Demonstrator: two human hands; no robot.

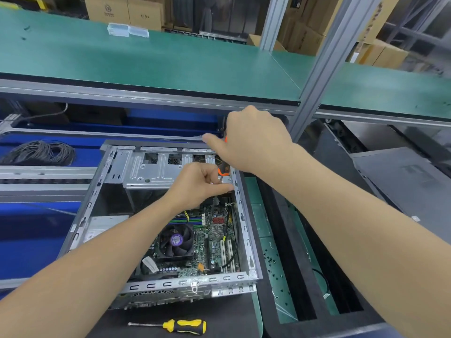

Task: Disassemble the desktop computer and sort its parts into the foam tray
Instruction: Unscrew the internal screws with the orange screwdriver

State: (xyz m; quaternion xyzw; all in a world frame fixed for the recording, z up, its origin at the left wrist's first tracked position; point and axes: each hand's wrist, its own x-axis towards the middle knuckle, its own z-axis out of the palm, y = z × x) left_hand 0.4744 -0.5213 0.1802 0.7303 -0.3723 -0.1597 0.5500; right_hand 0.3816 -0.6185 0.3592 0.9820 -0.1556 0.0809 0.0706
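Yellow screwdriver (183, 326) lies idle on the counter (151, 315) at 6 o'clock. Desktop computer (247, 240) sits centre, open, with the foam tray (288, 240) touching it at 3 o'clock. At its 1 o'clock corner, left hand (200, 184) fingers look to pinch the orange screwdriver (223, 170) shaft, and right hand (253, 140) is wrapped round the handle. Chassis looks stiff and heavy with sharp edges, so lift by the rim. Board is fragile, edges only.

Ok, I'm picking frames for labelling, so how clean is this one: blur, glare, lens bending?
Head view: right hand and its orange screwdriver slightly motion-blurred; CPU fan and motherboard sharp; green shelf and grey post skewed by the wide-angle lens; lighting even, soft glare on the metal drive cage.
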